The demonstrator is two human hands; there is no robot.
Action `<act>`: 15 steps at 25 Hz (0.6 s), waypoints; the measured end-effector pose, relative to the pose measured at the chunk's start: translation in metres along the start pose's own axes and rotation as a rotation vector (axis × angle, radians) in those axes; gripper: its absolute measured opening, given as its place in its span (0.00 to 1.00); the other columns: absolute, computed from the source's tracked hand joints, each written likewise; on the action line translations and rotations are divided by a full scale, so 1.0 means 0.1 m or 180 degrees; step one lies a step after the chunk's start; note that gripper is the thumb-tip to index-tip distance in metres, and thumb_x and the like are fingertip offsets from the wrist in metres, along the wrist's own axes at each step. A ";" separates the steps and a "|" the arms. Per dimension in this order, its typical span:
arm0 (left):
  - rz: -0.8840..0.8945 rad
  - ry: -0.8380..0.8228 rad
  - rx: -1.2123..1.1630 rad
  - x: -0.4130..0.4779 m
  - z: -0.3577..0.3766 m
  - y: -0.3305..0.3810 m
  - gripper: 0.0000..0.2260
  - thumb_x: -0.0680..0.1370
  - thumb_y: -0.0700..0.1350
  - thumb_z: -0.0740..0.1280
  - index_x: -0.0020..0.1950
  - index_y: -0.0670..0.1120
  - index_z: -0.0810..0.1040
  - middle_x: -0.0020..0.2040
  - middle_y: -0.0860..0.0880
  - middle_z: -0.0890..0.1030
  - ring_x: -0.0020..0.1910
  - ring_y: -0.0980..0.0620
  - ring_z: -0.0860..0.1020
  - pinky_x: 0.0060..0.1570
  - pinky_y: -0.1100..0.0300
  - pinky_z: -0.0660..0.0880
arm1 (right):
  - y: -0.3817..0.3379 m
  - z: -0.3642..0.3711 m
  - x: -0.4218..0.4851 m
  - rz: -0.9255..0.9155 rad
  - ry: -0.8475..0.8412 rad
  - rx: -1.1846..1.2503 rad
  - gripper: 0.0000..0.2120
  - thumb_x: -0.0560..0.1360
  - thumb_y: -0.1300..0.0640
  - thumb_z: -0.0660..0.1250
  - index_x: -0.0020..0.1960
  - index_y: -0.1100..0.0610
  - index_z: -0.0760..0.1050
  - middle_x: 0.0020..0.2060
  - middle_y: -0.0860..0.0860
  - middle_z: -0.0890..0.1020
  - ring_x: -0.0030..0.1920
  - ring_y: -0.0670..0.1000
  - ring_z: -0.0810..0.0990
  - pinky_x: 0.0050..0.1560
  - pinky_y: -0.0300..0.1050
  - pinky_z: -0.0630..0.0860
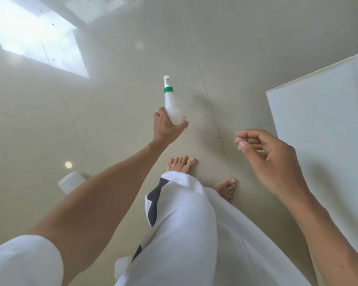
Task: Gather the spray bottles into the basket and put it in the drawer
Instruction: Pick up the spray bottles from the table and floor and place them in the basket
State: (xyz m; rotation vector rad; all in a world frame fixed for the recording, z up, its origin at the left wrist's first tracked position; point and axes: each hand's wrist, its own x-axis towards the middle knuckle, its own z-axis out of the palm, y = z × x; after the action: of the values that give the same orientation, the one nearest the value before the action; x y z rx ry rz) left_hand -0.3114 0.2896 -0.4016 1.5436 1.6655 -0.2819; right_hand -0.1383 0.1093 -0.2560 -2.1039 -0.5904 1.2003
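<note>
A white translucent spray bottle (170, 102) with a green band under its white nozzle lies on the glossy floor ahead of me, nozzle pointing away. My left hand (167, 126) reaches down and wraps its fingers around the bottle's base. My right hand (271, 162) hovers higher at the right, fingers loosely curled and holding nothing. The bottom of a second white bottle (70, 182) shows at the left, partly hidden behind my left forearm. No basket or drawer is in view.
The floor is pale glossy tile (112, 131) with a bright window reflection at top left. A white cabinet or box (322, 120) stands at the right. My bare feet (181, 164) and white trouser legs fill the lower middle.
</note>
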 end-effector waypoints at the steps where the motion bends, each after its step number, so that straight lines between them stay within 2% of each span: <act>1: 0.0220 -0.0033 -0.0058 -0.23 -0.16 0.04 0.35 0.70 0.54 0.76 0.70 0.43 0.65 0.60 0.47 0.71 0.63 0.46 0.71 0.53 0.59 0.67 | -0.15 -0.04 -0.12 0.0004 0.0081 0.0082 0.07 0.81 0.56 0.68 0.56 0.48 0.82 0.49 0.42 0.86 0.50 0.38 0.83 0.45 0.22 0.73; 3: 0.0630 -0.0093 -0.0170 -0.76 -0.55 0.18 0.36 0.69 0.55 0.77 0.72 0.47 0.65 0.59 0.52 0.70 0.64 0.49 0.70 0.54 0.60 0.66 | -0.55 -0.10 -0.41 -0.0028 0.0234 0.0289 0.06 0.81 0.56 0.68 0.56 0.49 0.82 0.49 0.43 0.87 0.51 0.41 0.84 0.49 0.24 0.75; 5: 0.0960 -0.0165 -0.0201 -1.31 -0.92 0.37 0.37 0.69 0.56 0.77 0.73 0.51 0.65 0.63 0.53 0.73 0.66 0.52 0.70 0.57 0.60 0.68 | -0.98 -0.15 -0.68 -0.0045 0.0355 0.0489 0.06 0.81 0.56 0.69 0.56 0.49 0.82 0.49 0.42 0.86 0.52 0.42 0.85 0.52 0.30 0.78; 7: 0.1289 -0.0288 -0.0277 -1.86 -1.30 0.61 0.37 0.68 0.58 0.77 0.73 0.56 0.65 0.66 0.54 0.73 0.66 0.54 0.71 0.59 0.61 0.69 | -1.42 -0.21 -0.96 -0.0089 0.0541 0.0665 0.07 0.81 0.56 0.69 0.58 0.49 0.81 0.50 0.39 0.85 0.52 0.38 0.83 0.53 0.31 0.79; 9: 0.1620 -0.0400 -0.0321 -2.33 -1.63 0.87 0.38 0.67 0.57 0.78 0.73 0.59 0.64 0.66 0.55 0.72 0.66 0.57 0.71 0.60 0.68 0.68 | -1.80 -0.30 -1.22 -0.0124 0.0828 0.0785 0.11 0.80 0.56 0.70 0.63 0.51 0.79 0.54 0.37 0.83 0.54 0.34 0.81 0.54 0.26 0.77; 10: 0.1820 -0.0412 -0.0334 -2.55 -1.77 1.01 0.39 0.67 0.57 0.79 0.73 0.59 0.64 0.66 0.57 0.71 0.66 0.59 0.70 0.60 0.73 0.66 | -1.97 -0.35 -1.34 -0.0134 0.0974 0.0823 0.14 0.80 0.55 0.70 0.65 0.51 0.78 0.56 0.38 0.82 0.56 0.35 0.81 0.57 0.28 0.77; 12: 0.2238 -0.0474 -0.0411 -2.92 -2.02 1.27 0.39 0.66 0.55 0.80 0.73 0.57 0.66 0.66 0.59 0.71 0.66 0.61 0.70 0.61 0.77 0.66 | -2.24 -0.47 -1.63 -0.0159 0.1278 0.0927 0.16 0.79 0.53 0.71 0.66 0.51 0.77 0.60 0.41 0.82 0.59 0.39 0.81 0.62 0.41 0.80; 13: 0.2504 -0.0537 -0.0423 -3.09 -2.11 1.42 0.39 0.66 0.56 0.80 0.73 0.55 0.67 0.66 0.58 0.71 0.67 0.61 0.70 0.63 0.75 0.67 | -2.36 -0.58 -1.80 -0.0218 0.1477 0.0986 0.17 0.79 0.52 0.71 0.67 0.51 0.77 0.61 0.42 0.82 0.60 0.41 0.82 0.63 0.47 0.81; 15: 0.2926 -0.0642 -0.0402 -3.29 -2.18 1.61 0.40 0.66 0.57 0.79 0.74 0.49 0.68 0.68 0.54 0.72 0.69 0.56 0.71 0.67 0.65 0.70 | -2.49 -0.70 -2.01 -0.0384 0.1768 0.1022 0.18 0.79 0.49 0.71 0.67 0.52 0.77 0.61 0.42 0.82 0.60 0.44 0.82 0.64 0.48 0.80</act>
State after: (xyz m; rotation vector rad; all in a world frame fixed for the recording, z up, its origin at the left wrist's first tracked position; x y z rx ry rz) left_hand -0.2866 0.2311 0.0202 1.9267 0.6814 0.1536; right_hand -0.1917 0.1308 0.0665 -1.9660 -0.2430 0.5536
